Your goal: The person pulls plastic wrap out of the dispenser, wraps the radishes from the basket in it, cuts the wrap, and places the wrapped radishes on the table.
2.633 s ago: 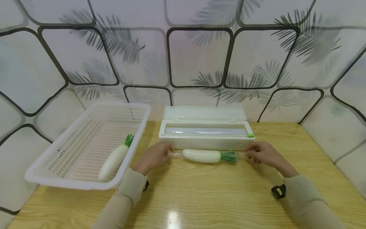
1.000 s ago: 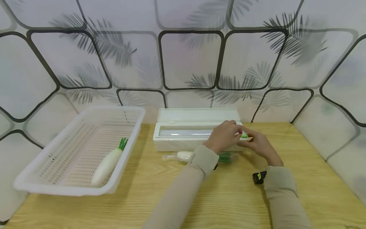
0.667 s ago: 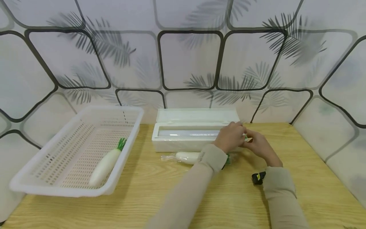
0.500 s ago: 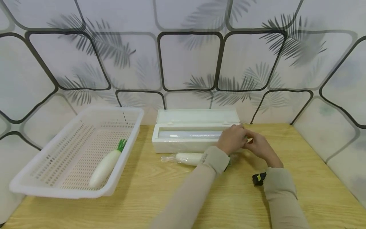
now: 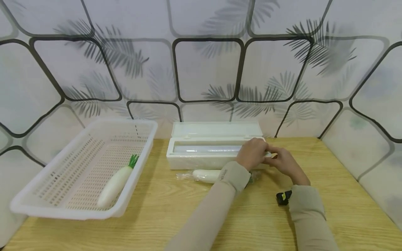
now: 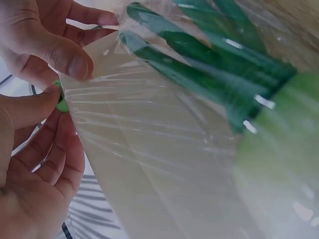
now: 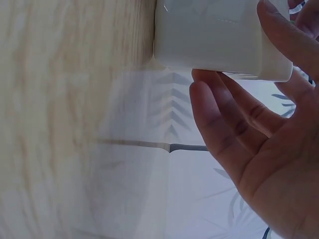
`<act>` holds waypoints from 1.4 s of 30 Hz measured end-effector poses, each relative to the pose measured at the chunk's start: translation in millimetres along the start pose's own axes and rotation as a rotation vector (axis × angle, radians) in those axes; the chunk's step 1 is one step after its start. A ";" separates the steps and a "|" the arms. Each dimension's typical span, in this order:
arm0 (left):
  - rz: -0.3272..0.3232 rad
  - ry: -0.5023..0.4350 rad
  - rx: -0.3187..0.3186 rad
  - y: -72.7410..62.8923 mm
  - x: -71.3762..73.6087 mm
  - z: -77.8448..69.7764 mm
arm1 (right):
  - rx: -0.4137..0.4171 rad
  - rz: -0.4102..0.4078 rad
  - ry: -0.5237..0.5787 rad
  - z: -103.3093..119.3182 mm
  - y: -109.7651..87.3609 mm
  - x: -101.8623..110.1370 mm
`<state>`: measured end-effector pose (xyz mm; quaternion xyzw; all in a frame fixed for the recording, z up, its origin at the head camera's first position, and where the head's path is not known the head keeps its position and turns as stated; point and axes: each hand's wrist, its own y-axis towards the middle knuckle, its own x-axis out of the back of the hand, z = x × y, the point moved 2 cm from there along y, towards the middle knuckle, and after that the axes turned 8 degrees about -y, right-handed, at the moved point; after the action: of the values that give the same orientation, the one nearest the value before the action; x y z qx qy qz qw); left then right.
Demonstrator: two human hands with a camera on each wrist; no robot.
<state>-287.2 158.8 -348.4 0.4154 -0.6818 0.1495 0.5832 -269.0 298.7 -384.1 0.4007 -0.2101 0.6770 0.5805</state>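
A white cling film box [image 5: 198,162] stands with its lid [image 5: 216,129] raised and the film roll [image 5: 201,149] showing inside. My left hand [image 5: 252,153] reaches across to its right end, where thumb and fingers pinch the green slide cutter [image 6: 62,102]. Around that same end, my right hand [image 5: 285,163] grips the box, thumb on the front and fingers at the end face. Just in front lies a white radish [image 5: 204,176] wrapped in film, its green leaves [image 6: 194,50] partly hidden behind my left wrist in the head view.
To the left stands a white perforated basket [image 5: 20,207] holding an unwrapped white radish [image 5: 114,188] with green leaves. Behind the wooden table [image 5: 150,223] rises a patterned wall [image 5: 207,69], close at the back of the box.
Both hands have let go of the film ends on the radish. My left hand has crossed right to the cutter, and my right has moved up to the box end. The wrapped radish stays put.
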 end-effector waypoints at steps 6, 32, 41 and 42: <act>0.014 -0.010 0.001 -0.2 -2.4 -0.7 | -0.009 0.010 0.054 -0.8 -3.1 -0.9; 0.003 0.075 -0.071 -27.0 13.7 20.0 | -0.060 0.051 0.047 0.6 -1.2 1.7; -0.001 0.017 -0.035 -67.8 40.8 61.9 | -0.060 0.071 0.037 1.8 -0.7 0.5; -0.006 0.013 -0.033 -73.8 44.0 67.7 | -0.062 0.072 0.034 1.7 -0.7 0.4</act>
<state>-276.8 49.9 -347.2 0.4068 -0.6792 0.1390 0.5949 -267.9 297.8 -382.9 0.3632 -0.2352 0.6973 0.5715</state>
